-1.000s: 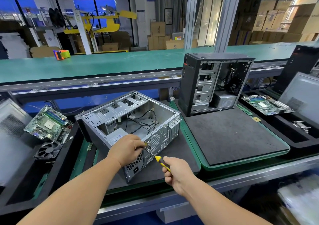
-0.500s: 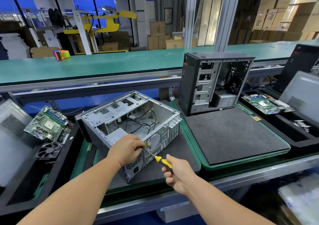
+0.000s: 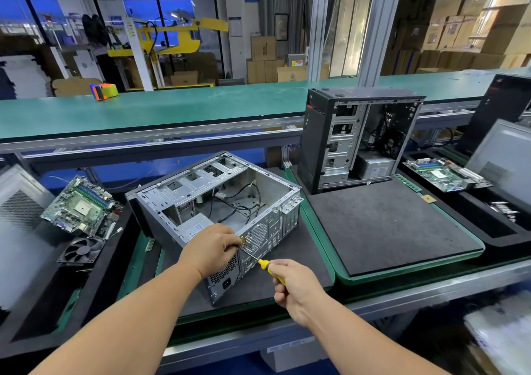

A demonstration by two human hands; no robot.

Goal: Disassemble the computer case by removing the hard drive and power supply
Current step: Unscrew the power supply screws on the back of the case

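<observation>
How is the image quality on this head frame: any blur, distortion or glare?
Head view: sharp at centre, on the open case and screwdriver; wide-angle bowing curves the green conveyor; blur smears the lower right corner and left edge; lighting is even, without strong glare.

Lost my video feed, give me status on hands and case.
Left hand pinching at the screwdriver tip. Right hand gripping screwdriver. Case on its side, power supply in. Nothing blocking.
</observation>
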